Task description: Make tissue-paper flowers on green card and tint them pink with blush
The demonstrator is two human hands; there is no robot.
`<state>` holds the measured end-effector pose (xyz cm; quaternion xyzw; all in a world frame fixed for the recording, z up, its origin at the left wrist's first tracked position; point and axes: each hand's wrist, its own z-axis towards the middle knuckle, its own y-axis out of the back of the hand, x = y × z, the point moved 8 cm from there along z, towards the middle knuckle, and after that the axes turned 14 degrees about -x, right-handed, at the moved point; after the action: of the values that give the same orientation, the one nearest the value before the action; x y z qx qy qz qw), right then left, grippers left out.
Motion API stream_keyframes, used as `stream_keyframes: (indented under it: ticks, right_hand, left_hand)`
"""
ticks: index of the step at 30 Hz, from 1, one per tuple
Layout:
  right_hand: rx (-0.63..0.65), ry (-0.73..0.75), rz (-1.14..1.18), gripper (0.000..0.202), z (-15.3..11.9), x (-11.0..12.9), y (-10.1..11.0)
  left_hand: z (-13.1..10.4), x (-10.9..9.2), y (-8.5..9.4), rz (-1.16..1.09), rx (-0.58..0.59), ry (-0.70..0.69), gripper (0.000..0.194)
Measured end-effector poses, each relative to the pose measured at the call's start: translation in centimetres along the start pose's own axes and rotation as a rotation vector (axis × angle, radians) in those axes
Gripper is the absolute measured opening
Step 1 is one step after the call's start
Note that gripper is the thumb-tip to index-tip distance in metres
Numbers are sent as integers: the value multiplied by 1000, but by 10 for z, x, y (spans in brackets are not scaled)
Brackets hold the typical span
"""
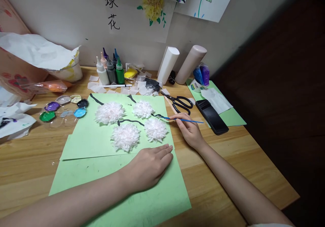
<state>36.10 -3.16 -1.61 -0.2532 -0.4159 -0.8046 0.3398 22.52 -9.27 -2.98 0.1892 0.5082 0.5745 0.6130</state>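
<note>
My right hand [190, 129] pinches a thin blue paintbrush [189, 120], its tip touching a black painted line near the right edge of a green sheet of paper [86, 135]. Several fluffy white paper flowers [125, 137] sit on that sheet, with dark painted strokes beside them. Flat across the lower right edge of the sheet lies my left hand [152, 164], fingers stretched out and pressing on the paper. A second green sheet [106, 200] lies beneath, under my left forearm.
At the left is a clear paint palette [64, 113] with several colours. Paint bottles [111, 71] stand by the wall among paper scraps. Black-handled scissors [181, 102] and a black phone [212, 117] lie to the right. A white box [169, 64] and a pinkish bottle [190, 64] stand behind.
</note>
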Motion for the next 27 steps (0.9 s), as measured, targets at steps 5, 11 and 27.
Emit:
stream_keyframes:
  ticks: [5, 11, 27]
  right_hand:
    - [-46, 5, 13, 20, 1, 0, 3]
    - [-86, -5, 3, 21, 2, -1, 7]
    - [-185, -81, 10, 21, 1, -10, 14]
  left_hand:
    - [2, 0, 1, -6, -8, 3, 30]
    - [2, 0, 1, 4, -13, -2, 30]
    - [2, 0, 2, 5, -15, -2, 29]
